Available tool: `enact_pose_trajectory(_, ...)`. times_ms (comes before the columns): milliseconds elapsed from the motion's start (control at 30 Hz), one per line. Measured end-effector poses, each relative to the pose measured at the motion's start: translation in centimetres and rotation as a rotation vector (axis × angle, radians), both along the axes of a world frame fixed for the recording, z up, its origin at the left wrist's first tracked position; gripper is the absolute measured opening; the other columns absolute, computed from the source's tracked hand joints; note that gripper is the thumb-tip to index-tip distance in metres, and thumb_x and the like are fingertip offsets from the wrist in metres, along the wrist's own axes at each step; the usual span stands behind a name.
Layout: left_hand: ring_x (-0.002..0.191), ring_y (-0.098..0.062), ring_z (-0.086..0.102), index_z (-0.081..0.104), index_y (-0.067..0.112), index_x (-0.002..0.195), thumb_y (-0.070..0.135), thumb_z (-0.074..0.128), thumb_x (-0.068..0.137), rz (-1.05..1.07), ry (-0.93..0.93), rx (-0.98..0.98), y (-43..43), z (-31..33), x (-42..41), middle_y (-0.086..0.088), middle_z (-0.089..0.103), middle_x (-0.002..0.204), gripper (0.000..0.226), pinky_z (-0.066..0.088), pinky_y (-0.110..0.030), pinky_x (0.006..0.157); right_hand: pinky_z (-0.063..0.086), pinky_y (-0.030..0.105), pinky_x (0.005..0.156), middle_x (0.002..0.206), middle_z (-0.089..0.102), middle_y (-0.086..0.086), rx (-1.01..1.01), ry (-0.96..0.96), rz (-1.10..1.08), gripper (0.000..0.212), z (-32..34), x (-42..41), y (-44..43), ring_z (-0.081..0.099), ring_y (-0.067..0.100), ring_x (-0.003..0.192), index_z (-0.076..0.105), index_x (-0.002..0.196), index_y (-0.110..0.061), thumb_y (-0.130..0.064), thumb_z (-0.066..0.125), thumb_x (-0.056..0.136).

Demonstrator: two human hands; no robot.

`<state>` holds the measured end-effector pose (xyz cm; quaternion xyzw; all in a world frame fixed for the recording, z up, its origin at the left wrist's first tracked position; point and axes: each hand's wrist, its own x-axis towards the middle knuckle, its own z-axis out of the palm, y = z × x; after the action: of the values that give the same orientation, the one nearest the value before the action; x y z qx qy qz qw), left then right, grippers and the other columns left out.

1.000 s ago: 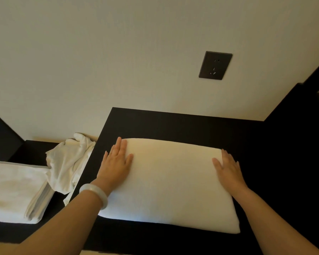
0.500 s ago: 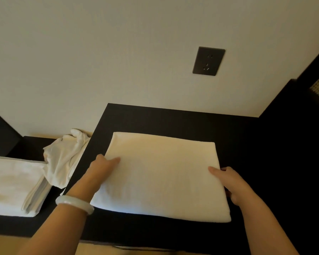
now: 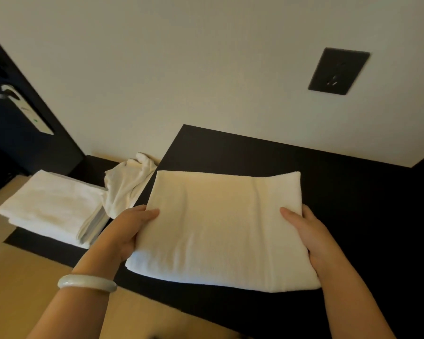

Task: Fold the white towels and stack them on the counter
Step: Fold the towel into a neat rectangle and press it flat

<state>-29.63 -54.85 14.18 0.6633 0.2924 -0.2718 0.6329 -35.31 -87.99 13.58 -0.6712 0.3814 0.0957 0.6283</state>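
After it was pressed flat, the folded towel [image 3: 220, 228] is gripped at both edges by left hand [image 3: 130, 231] and right hand [image 3: 306, 231] | transfer to stack [image 3: 49, 206], frame left, is indicated.

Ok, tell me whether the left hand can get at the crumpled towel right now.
Probably, once it lets go: the left hand grips the left edge of the folded towel, so it is occupied. The crumpled towel lies just beyond it, beside the stack, with nothing between.

Dark counter [image 3: 230, 148], stack of folded white towels [image 3: 49, 206], crumpled towel [image 3: 127, 184] beside it
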Motion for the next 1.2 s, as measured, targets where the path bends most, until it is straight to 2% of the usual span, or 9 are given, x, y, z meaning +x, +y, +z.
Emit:
enact_pose_trajectory(133, 0.104, -0.034, 0.06, 0.062, 0.019, 0.097, 0.015, 0.062, 0.094, 0.115, -0.054, -0.047, 4.3, 0.0, -1.1, -0.012, 0.066, 0.11, 0.006, 0.043, -0.053, 0.104, 0.05, 0.054, 0.093, 0.111, 0.063, 0.001, -0.058, -0.034, 0.036, 0.048, 0.9, 1.1, 4.9, 0.062, 0.026, 0.098, 0.048, 0.137, -0.032, -0.033, 0.064, 0.092)
enact_pose_trajectory(267, 0.108, -0.035, 0.062, 0.063, 0.016, 0.12, 0.016, 0.062, 0.095, 0.152, -0.114, -0.083, 10.9, 0.5, -1.4, -0.012, 0.067, 0.119, 0.025, 0.047, -0.053, 0.1, 0.048, 0.043, 0.076, 0.106, 0.06, -0.002, -0.091, -0.092, 0.068, 0.049, 2.5, 2.4, 12.2, 0.06, 0.023, 0.094, 0.047, 0.141, -0.033, -0.03, 0.062, 0.094)
enact_pose_trajectory(500, 0.099, -0.034, 0.068, 0.068, 0.023, 0.11, 0.017, 0.065, 0.094, 0.23, -0.204, -0.034, 26.8, 1.0, -0.3, -0.01, 0.073, 0.103, 0.018, 0.052, -0.052, 0.095, 0.04, 0.036, 0.06, 0.1, 0.059, -0.001, -0.072, -0.15, 0.165, 0.05, 2.6, 5.6, 29.0, 0.059, 0.022, 0.088, 0.046, 0.143, -0.031, -0.025, 0.061, 0.095)
enact_pose_trajectory(600, 0.094, -0.036, 0.07, 0.069, 0.021, 0.114, 0.015, 0.067, 0.092, 0.272, -0.225, -0.005, 32.7, 0.3, 0.8, -0.013, 0.075, 0.1, 0.023, 0.054, -0.053, 0.091, 0.045, 0.038, 0.064, 0.102, 0.063, 0.003, -0.068, -0.141, 0.22, 0.043, 1.3, 6.9, 35.5, 0.062, 0.025, 0.09, 0.051, 0.135, -0.033, -0.027, 0.062, 0.094)
enact_pose_trajectory(733, 0.091, -0.036, 0.071, 0.07, 0.023, 0.109, 0.013, 0.068, 0.091, 0.296, -0.203, 0.04, 38.6, -1.4, 2.6, -0.013, 0.075, 0.096, 0.021, 0.055, -0.054, 0.089, 0.051, 0.048, 0.089, 0.113, 0.062, 0.002, -0.132, -0.155, 0.273, 0.047, -2.2, 9.3, 41.8, 0.061, 0.026, 0.101, 0.051, 0.138, -0.028, -0.032, 0.063, 0.093)
enact_pose_trajectory(867, 0.09, -0.036, 0.071, 0.071, 0.02, 0.111, 0.011, 0.069, 0.09, 0.304, -0.179, 0.128, 42.9, -4.3, 4.8, -0.015, 0.073, 0.101, 0.023, 0.056, -0.052, 0.088, 0.048, 0.038, 0.087, 0.115, 0.061, 0.002, -0.175, -0.1, 0.405, 0.047, -6.7, 13.1, 46.2, 0.057, 0.019, 0.099, 0.05, 0.14, -0.018, -0.027, 0.06, 0.095)
enact_pose_trajectory(1000, 0.081, -0.031, 0.07, 0.072, 0.022, 0.095, 0.003, 0.065, 0.091, 0.31, -0.125, 0.193, 46.1, -6.3, 7.3, -0.007, 0.076, 0.086, 0.021, 0.056, -0.043, 0.08, 0.05, 0.03, 0.07, 0.088, 0.061, -0.01, -0.083, -0.021, 0.439, 0.02, -10.7, 15.7, 49.7, 0.06, 0.013, 0.082, 0.06, 0.11, -0.024, -0.013, 0.061, 0.093)
enact_pose_trajectory(1100, 0.081, -0.034, 0.07, 0.071, 0.023, 0.093, 0.004, 0.066, 0.09, 0.259, -0.073, 0.224, 48.7, -7.8, 9.9, -0.009, 0.076, 0.083, 0.02, 0.056, -0.046, 0.083, 0.053, 0.038, 0.08, 0.087, 0.067, -0.004, -0.046, 0.044, 0.412, 0.022, -12.9, 16.6, 51.9, 0.065, 0.019, 0.083, 0.062, 0.096, -0.03, -0.008, 0.062, 0.091)
enact_pose_trajectory(1200, 0.069, -0.029, 0.068, 0.07, 0.017, 0.098, 0.002, 0.066, 0.09, 0.189, -0.061, 0.24, 51.5, -9.2, 13.7, -0.008, 0.074, 0.078, 0.017, 0.056, -0.038, 0.072, 0.053, 0.04, 0.084, 0.09, 0.07, -0.004, -0.052, 0.056, 0.373, 0.026, -14.7, 17.5, 53.9, 0.067, 0.021, 0.087, 0.069, 0.111, -0.024, -0.01, 0.065, 0.089)
